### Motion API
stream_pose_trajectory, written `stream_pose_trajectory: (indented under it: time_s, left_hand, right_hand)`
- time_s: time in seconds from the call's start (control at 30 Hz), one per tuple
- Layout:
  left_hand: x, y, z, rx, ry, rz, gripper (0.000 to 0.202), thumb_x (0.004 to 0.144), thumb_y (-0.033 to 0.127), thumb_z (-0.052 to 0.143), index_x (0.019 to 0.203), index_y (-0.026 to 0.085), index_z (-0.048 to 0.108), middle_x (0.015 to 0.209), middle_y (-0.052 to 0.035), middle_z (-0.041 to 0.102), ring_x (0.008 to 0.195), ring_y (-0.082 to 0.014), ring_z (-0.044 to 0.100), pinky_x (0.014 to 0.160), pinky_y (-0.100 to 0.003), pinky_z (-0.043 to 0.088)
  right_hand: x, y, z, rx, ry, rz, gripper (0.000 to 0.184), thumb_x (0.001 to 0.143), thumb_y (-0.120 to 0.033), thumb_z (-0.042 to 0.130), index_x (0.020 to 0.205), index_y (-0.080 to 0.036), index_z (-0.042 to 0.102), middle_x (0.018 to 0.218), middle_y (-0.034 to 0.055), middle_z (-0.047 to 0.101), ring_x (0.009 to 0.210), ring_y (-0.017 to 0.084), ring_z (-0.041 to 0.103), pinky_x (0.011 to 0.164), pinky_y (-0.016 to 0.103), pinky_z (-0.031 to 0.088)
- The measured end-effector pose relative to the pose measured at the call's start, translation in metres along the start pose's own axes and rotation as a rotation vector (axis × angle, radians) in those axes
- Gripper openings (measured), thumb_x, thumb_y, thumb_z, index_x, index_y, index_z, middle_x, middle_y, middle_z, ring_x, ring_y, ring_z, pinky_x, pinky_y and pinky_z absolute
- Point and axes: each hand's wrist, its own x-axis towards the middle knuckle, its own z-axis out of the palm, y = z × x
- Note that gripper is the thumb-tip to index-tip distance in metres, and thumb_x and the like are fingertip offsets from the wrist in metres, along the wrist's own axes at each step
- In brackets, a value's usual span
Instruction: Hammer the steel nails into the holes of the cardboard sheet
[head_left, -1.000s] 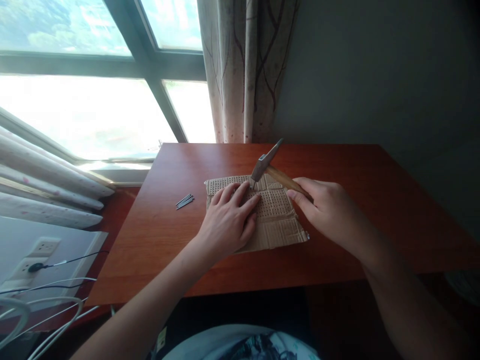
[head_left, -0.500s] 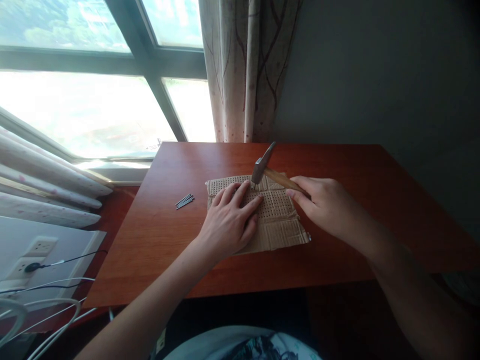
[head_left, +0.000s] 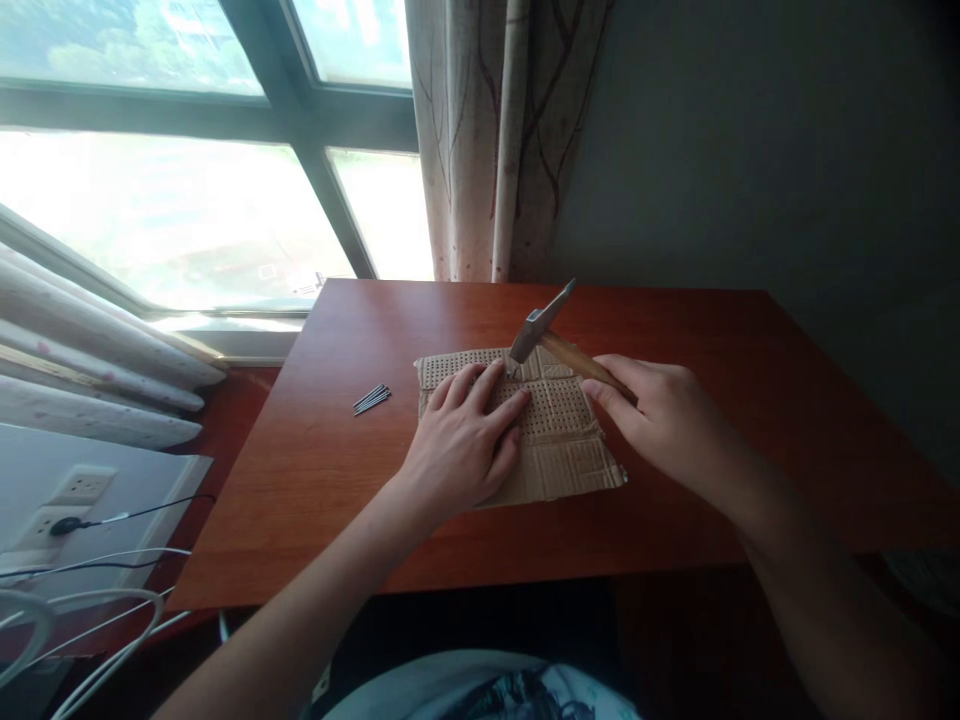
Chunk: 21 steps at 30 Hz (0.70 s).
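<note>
A flat piece of brown cardboard [head_left: 564,462], full of small holes, lies on a reddish wooden table [head_left: 315,480]. My left hand [head_left: 463,440] rests flat on the cardboard's left half with the fingers spread. My right hand [head_left: 660,415] is closed round the wooden handle of a small hammer [head_left: 541,328]. The hammer's metal head sits just above the cardboard's far edge, close to my left fingertips. A nail seems to stand under the head, too small to be sure.
A small bunch of loose nails [head_left: 371,399] lies on the table left of the cardboard. A patterned curtain [head_left: 495,140] hangs behind the table beside a window [head_left: 187,200]. A power strip [head_left: 67,495] and white cables lie low at the left.
The hammer head dipped toward the cardboard half a second ago and now tilts a little higher again. My left hand stays flat on the cardboard.
</note>
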Motion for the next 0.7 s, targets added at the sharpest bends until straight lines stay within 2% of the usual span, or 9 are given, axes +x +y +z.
stream_pose_trajectory:
  time_s: [0.33,0.47,0.7]
  left_hand:
    - [-0.0009,0.0005,0.0013,-0.004,-0.002,-0.01,0.045,0.096,0.033,0.048,0.139,0.027,0.059,0.158,-0.0119,0.04,0.144,-0.0379,0.035,0.115,-0.058,0.032]
    - [-0.0009,0.0004,0.0016,-0.01,0.01,-0.017,0.045,0.095,0.033,0.05,0.138,0.027,0.06,0.157,-0.0109,0.041,0.143,-0.0374,0.036,0.115,-0.058,0.032]
    - [-0.0001,0.0002,0.0021,-0.004,0.0,-0.014,0.045,0.096,0.034,0.049,0.139,0.026,0.059,0.158,-0.0117,0.04,0.144,-0.0377,0.035,0.114,-0.058,0.033]
  right_hand:
    - [-0.0025,-0.0003,0.0041,-0.018,-0.021,0.006,0.018,0.099,-0.027,0.05,0.1,-0.02,0.067,0.093,0.0066,0.074,0.083,0.022,0.069,0.071,0.033,0.045]
    - [-0.0016,-0.0004,0.0035,-0.033,-0.063,0.008,0.016,0.098,-0.026,0.051,0.097,-0.02,0.066,0.086,0.0046,0.073,0.079,0.021,0.068,0.069,0.032,0.043]
    - [-0.0022,-0.0005,0.0066,-0.021,-0.063,0.006,0.017,0.099,-0.026,0.05,0.094,-0.02,0.066,0.085,0.0045,0.072,0.077,0.021,0.067,0.067,0.032,0.042]
